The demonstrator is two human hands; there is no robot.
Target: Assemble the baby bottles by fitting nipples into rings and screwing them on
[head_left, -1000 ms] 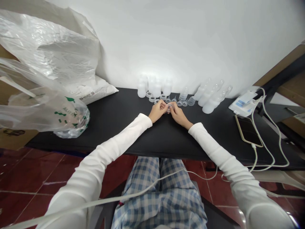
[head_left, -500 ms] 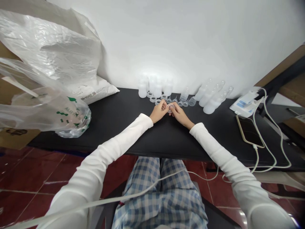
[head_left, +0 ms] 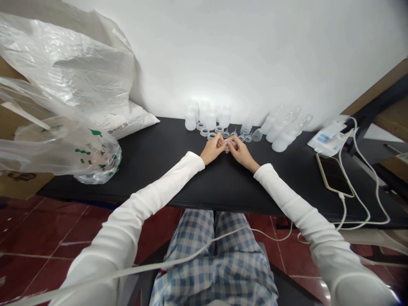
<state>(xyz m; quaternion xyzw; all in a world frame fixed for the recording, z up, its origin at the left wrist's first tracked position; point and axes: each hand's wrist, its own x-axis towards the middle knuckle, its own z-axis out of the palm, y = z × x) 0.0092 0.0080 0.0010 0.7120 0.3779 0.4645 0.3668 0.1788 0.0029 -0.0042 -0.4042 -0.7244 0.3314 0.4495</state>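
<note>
My left hand (head_left: 213, 149) and my right hand (head_left: 240, 152) meet over the middle of the black table (head_left: 165, 170), fingers pinched together on one small clear plastic piece (head_left: 227, 145). Just behind my hands lie several white rings (head_left: 204, 131) and small clear nipple-like parts (head_left: 242, 137). Further back, white bottles (head_left: 207, 114) stand upright by the wall. Several clear bottles (head_left: 282, 129) lie on their sides to the right.
Large plastic bags (head_left: 63, 106) cover the table's left end, with a white sack (head_left: 124, 121) behind them. On the right lie a phone (head_left: 333, 175) on a white cable (head_left: 366, 187) and a white box (head_left: 328, 138). Red tiles show below.
My hands stay together on the small clear piece, and the fingers have shifted slightly around it. Nothing else has moved.
</note>
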